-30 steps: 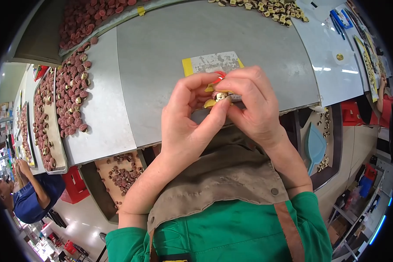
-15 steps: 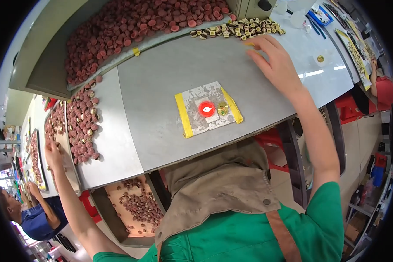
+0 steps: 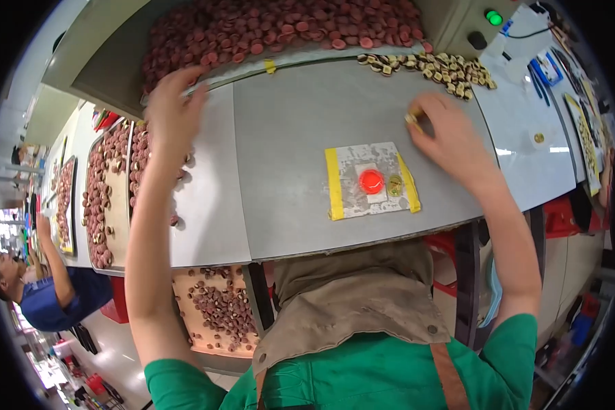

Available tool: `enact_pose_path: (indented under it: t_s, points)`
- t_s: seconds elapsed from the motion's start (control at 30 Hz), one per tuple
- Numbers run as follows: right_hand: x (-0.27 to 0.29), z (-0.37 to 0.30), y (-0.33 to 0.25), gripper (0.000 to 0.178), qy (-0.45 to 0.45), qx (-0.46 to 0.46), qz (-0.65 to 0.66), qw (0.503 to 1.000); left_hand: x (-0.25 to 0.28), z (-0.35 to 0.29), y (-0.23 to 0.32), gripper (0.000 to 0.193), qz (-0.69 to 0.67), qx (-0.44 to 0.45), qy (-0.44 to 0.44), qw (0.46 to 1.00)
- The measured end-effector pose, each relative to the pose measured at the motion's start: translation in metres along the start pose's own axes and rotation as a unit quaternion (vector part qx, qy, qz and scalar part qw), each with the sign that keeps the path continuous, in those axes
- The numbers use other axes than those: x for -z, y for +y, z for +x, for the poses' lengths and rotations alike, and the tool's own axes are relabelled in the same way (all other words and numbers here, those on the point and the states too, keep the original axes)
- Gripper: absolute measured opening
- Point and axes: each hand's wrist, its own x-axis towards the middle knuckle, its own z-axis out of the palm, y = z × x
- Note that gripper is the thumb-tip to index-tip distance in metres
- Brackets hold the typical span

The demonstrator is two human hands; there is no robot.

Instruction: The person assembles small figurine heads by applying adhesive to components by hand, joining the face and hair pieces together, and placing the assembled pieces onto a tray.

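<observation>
My left hand (image 3: 173, 116) is raised at the front edge of the heap of dark red, round, fluted cup-like pieces (image 3: 280, 34). Its thumb and fingers look apart, slightly blurred, with nothing visible between them. Above the grey work surface, my right hand (image 3: 447, 133) pinches a small cream-and-dark piece (image 3: 411, 119) between thumb and fingertips. It is just in front of a pile of similar cream-and-dark pieces (image 3: 451, 70). Nearer me lies a worn white board (image 3: 357, 205) with yellow tape on two sides. On it are a bright red disc (image 3: 372, 182) and a small gold-green oval piece (image 3: 395, 185).
Left of the grey mat (image 3: 287, 123), trays (image 3: 119, 205) hold red-and-cream pieces. An open drawer (image 3: 222, 301) below holds more. A machine housing with a green light (image 3: 493, 18) stands at the back right. A co-worker in blue (image 3: 65, 294) sits at far left.
My left hand has moved from the left trays to the red heap. My right hand has drawn back from the cream-and-dark pile with a piece. The view has shifted, and the disc's white mark no longer shows.
</observation>
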Motion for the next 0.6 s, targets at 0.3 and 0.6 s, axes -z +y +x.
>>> enact_pose_path:
  t_s: [0.3,0.6]
  points:
    - [0.017,-0.049,-0.008,0.023,-0.096,-0.067,0.076,0.99,-0.11,0.044,-0.001,0.024,0.113,0.016,0.007,0.993]
    - [0.006,-0.059,0.0,0.029,-0.025,-0.023,0.06,0.998,-0.061,-0.008,0.071,0.028,-0.338,0.136,-0.08,0.928]
